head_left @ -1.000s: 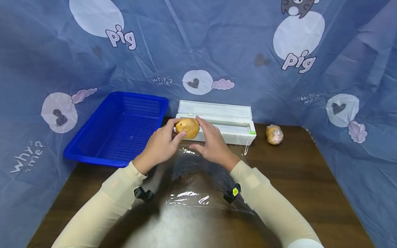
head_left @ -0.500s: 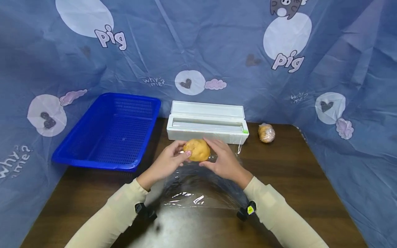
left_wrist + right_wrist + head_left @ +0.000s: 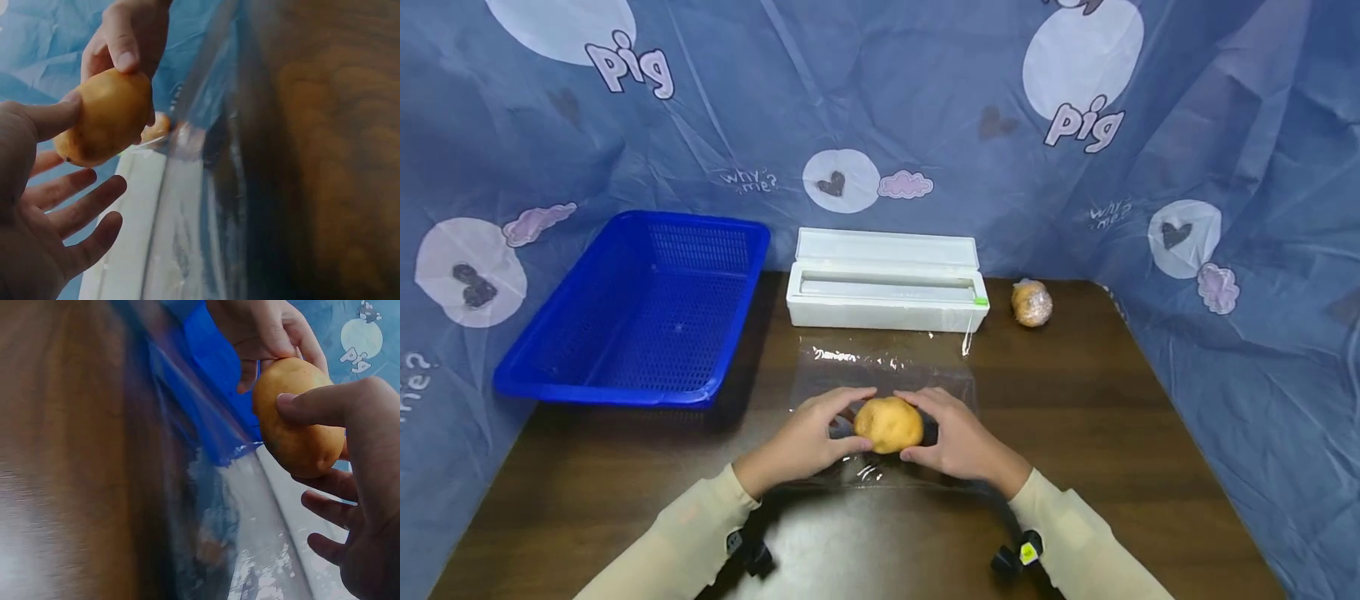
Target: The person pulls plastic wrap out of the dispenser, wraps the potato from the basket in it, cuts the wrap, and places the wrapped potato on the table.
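Observation:
A yellow potato (image 3: 889, 424) is held between both hands over a sheet of clear plastic wrap (image 3: 917, 373). My left hand (image 3: 805, 439) pinches its left end with thumb and index finger; in the left wrist view the other fingers of that hand (image 3: 44, 206) spread away from the potato (image 3: 111, 115). At the opposite end my right hand (image 3: 964, 442) grips it, thumb pressed on its side in the right wrist view, where the potato (image 3: 294, 419) hides part of the fingers. The wrap lies on the brown table, its front edge just below the hands.
Behind the wrap stands a white plastic-wrap box (image 3: 887, 317) with its lid up. A blue basket (image 3: 602, 393) is at the left. Right of the box sits a potato wrapped in film (image 3: 1032, 303). A printed blue cloth (image 3: 895, 100) hangs behind the table.
Both hands have brought the potato from in front of the white box toward the body, over the wrap. The right hand's thumb and fingers have closed in on the potato.

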`<state>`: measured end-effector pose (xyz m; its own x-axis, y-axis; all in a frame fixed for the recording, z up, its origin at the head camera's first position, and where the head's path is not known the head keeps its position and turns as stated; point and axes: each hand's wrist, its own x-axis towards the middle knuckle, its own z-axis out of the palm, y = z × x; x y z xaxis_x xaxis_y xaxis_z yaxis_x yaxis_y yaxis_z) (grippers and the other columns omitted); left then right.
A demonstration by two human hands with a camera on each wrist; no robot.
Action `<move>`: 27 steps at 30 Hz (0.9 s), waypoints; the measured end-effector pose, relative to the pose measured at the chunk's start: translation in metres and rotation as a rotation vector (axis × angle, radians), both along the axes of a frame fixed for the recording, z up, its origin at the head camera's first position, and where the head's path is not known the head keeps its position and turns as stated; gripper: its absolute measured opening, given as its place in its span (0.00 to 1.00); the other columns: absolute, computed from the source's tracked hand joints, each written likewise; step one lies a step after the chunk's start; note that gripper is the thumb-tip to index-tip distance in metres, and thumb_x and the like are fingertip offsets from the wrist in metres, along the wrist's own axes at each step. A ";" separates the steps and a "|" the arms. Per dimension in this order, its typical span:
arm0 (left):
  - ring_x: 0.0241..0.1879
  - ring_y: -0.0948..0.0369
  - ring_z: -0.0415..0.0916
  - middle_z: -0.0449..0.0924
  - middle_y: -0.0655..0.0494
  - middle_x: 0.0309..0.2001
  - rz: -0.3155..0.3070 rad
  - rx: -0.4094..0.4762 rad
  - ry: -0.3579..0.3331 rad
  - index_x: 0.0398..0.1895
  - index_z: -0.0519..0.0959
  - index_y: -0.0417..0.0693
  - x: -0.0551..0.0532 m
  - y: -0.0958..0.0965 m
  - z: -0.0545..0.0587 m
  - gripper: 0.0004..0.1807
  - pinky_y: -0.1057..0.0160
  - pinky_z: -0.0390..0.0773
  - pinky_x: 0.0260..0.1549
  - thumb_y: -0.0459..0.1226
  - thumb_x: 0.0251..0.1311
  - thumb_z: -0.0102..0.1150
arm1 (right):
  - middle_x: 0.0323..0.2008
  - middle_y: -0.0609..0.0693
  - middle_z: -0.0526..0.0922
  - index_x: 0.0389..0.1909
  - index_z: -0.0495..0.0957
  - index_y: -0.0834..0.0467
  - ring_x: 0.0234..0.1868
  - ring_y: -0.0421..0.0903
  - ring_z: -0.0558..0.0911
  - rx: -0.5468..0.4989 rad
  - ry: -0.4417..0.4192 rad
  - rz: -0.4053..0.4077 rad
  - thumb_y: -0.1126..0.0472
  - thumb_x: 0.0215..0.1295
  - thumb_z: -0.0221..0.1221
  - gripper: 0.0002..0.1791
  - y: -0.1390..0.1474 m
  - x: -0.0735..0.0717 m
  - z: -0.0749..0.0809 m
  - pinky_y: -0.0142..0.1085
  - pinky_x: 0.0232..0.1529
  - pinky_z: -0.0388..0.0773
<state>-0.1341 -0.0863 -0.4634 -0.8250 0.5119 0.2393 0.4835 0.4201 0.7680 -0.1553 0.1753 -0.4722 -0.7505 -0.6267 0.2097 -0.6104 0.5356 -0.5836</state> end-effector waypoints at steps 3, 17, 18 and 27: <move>0.53 0.55 0.80 0.77 0.48 0.62 -0.013 -0.101 0.120 0.68 0.73 0.44 0.004 0.001 -0.002 0.39 0.51 0.79 0.54 0.42 0.52 0.77 | 0.54 0.50 0.81 0.67 0.73 0.59 0.57 0.49 0.77 0.031 -0.008 0.014 0.54 0.51 0.76 0.42 0.003 0.004 -0.001 0.51 0.58 0.74; 0.61 0.49 0.76 0.78 0.45 0.62 0.005 -0.231 0.178 0.69 0.72 0.40 0.012 -0.001 -0.019 0.43 0.49 0.73 0.60 0.48 0.51 0.77 | 0.56 0.53 0.81 0.70 0.71 0.60 0.59 0.50 0.76 0.091 -0.062 0.018 0.49 0.56 0.72 0.42 0.000 0.008 -0.017 0.52 0.61 0.71; 0.60 0.49 0.76 0.78 0.44 0.62 0.007 -0.236 0.170 0.69 0.71 0.40 0.012 -0.001 -0.021 0.43 0.49 0.74 0.60 0.48 0.52 0.76 | 0.56 0.53 0.81 0.70 0.71 0.61 0.59 0.50 0.76 0.086 -0.066 0.015 0.49 0.56 0.72 0.41 0.000 0.008 -0.019 0.52 0.61 0.71; 0.61 0.47 0.76 0.76 0.44 0.64 0.014 -0.299 0.101 0.71 0.69 0.39 0.007 0.009 -0.027 0.41 0.46 0.73 0.60 0.49 0.58 0.72 | 0.56 0.52 0.82 0.68 0.72 0.63 0.58 0.50 0.77 0.103 -0.030 -0.034 0.50 0.57 0.71 0.40 0.005 0.009 -0.029 0.52 0.61 0.70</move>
